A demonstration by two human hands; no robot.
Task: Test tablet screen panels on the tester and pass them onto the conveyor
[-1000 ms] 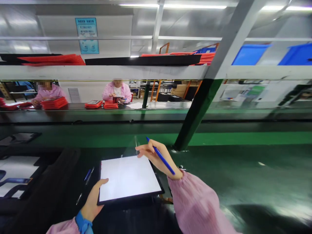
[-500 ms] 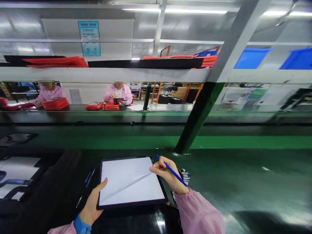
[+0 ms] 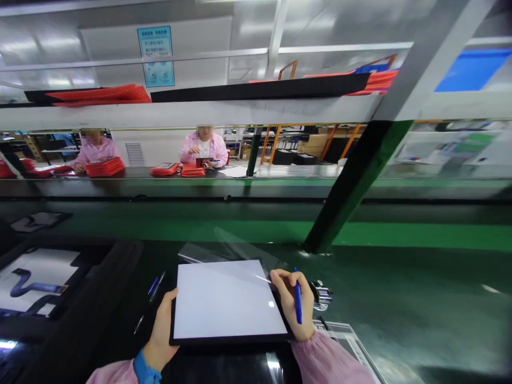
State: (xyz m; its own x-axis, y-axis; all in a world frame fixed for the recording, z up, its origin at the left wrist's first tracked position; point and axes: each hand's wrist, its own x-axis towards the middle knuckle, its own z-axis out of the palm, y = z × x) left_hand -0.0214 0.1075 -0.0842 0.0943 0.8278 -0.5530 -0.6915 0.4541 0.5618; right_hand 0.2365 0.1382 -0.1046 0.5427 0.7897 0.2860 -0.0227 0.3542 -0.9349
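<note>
A flat display panel (image 3: pixel 228 301) with a bright white face and a black border is tilted up in front of me. My left hand (image 3: pixel 162 328) grips its left edge, thumb at the front. At the panel's upper right, my right hand (image 3: pixel 295 298) pinches the edge of a clear film (image 3: pixel 244 248), which rises in a curl over the panel's far edge. A blue pen (image 3: pixel 298 304) is also tucked in my right hand, pointing down across the fingers. Another pen (image 3: pixel 154 290) with a blue part lies left of the panel.
On the left, a black tray (image 3: pixel 124 261) holds a white panel with a ribbon cable (image 3: pixel 36 288). A slanted post (image 3: pixel 352 192) stands beyond my right hand. A metal object (image 3: pixel 321 293) sits right of it. Two people in pink work across the bench beside red stacks (image 3: pixel 104 167).
My right hand has pulled the clear film up off the panel's face, so it now curls beyond the far edge. The blue pen has swung more upright. The view has shifted slightly.
</note>
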